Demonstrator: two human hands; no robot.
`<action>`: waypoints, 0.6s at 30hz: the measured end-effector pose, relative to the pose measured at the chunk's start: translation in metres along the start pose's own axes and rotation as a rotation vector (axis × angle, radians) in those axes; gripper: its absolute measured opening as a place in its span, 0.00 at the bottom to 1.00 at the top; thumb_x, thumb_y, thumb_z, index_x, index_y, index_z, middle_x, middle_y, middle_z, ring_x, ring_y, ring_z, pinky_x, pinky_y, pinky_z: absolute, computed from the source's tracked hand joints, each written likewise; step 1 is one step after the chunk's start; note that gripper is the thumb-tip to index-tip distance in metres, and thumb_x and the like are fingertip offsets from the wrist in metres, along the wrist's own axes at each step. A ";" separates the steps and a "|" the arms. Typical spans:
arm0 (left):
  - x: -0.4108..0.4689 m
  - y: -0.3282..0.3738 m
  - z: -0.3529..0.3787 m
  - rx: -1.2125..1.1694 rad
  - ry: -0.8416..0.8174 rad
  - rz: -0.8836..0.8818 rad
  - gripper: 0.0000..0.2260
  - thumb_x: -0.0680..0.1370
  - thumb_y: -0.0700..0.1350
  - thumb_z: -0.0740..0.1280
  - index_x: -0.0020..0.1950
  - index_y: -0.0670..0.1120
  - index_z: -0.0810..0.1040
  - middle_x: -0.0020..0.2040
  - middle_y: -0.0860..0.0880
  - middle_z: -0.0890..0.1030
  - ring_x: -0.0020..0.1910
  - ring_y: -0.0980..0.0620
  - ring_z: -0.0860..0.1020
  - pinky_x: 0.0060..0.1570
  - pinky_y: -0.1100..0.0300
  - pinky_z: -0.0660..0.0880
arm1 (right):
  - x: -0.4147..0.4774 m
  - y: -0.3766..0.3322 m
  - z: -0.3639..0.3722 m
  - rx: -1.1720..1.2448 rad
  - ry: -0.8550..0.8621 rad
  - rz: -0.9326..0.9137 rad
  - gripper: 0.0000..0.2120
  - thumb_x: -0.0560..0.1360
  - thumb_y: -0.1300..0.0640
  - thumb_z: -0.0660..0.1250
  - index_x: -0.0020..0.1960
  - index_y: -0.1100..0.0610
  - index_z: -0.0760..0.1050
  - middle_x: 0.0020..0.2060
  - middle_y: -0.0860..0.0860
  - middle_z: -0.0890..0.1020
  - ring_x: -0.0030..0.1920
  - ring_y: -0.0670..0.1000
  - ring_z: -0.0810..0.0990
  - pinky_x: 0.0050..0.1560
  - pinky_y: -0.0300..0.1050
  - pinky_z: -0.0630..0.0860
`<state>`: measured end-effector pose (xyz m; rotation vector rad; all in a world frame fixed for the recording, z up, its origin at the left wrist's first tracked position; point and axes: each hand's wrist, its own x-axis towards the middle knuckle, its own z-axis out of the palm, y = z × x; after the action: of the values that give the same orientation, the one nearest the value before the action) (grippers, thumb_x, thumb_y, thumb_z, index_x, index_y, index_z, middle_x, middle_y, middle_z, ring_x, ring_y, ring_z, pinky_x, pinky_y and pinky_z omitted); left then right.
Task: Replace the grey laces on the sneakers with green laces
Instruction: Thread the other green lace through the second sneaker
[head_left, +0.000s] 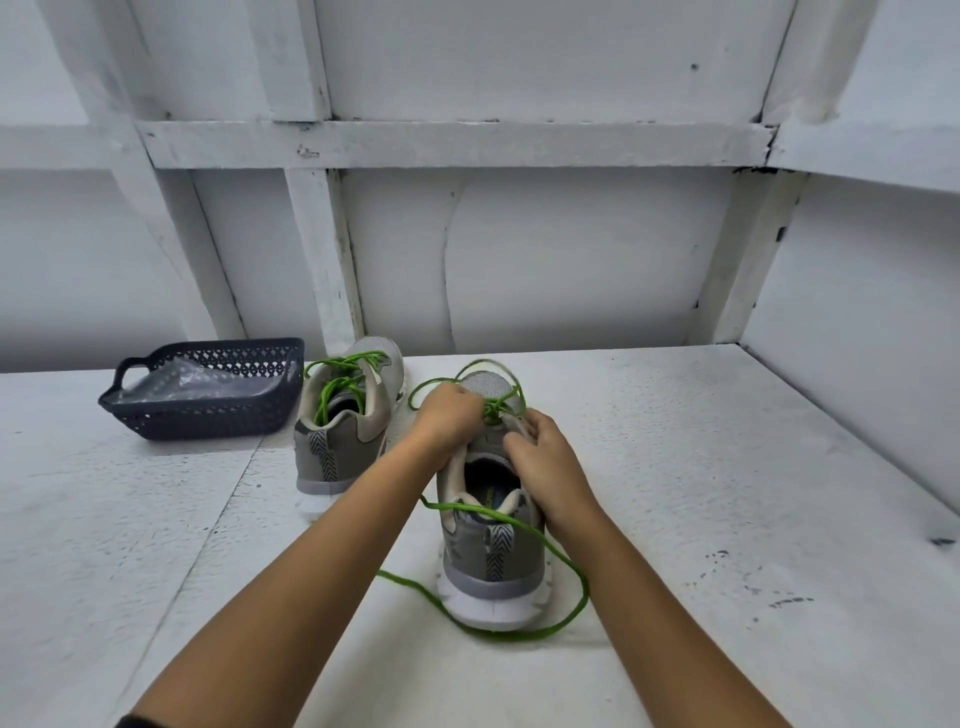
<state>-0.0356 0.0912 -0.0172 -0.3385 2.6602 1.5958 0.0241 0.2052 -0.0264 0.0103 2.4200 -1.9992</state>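
Observation:
Two grey sneakers stand on the white table, heels toward me. The near sneaker (491, 551) carries a green lace (563, 618) whose long end loops around its heel and trails onto the table. My left hand (449, 415) pinches the lace over the sneaker's eyelets. My right hand (543, 457) grips the sneaker's tongue and collar just beside it. Behind and to the left, the far sneaker (345, 421) has a green lace (337, 382) threaded through it, with loose loops on top.
A dark plastic basket (208, 415) with a clear plastic bag inside sits at the back left of the white table (727, 493). White panelled walls close in behind and on the right side.

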 end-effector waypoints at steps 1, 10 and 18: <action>-0.002 0.002 -0.006 -0.028 0.050 0.022 0.10 0.76 0.36 0.59 0.35 0.44 0.70 0.35 0.44 0.72 0.37 0.49 0.68 0.39 0.58 0.65 | -0.001 0.000 0.000 -0.006 0.008 0.008 0.09 0.75 0.63 0.58 0.50 0.51 0.70 0.50 0.54 0.79 0.48 0.51 0.77 0.53 0.49 0.74; -0.015 0.021 -0.107 -0.878 0.253 0.063 0.12 0.80 0.36 0.49 0.38 0.45 0.62 0.30 0.49 0.65 0.22 0.56 0.65 0.21 0.65 0.65 | -0.001 0.000 0.001 -0.043 0.014 0.054 0.21 0.77 0.59 0.60 0.69 0.55 0.66 0.57 0.49 0.75 0.55 0.48 0.74 0.59 0.45 0.71; -0.012 0.031 -0.083 0.758 0.037 0.310 0.15 0.79 0.43 0.56 0.62 0.46 0.76 0.61 0.44 0.77 0.60 0.44 0.74 0.60 0.53 0.71 | -0.002 -0.002 0.004 -0.045 0.009 0.045 0.22 0.77 0.59 0.60 0.71 0.54 0.65 0.59 0.49 0.74 0.56 0.48 0.73 0.58 0.43 0.70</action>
<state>-0.0218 0.0349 0.0504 0.0765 3.1874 0.4988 0.0258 0.2012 -0.0255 0.0733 2.4461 -1.9302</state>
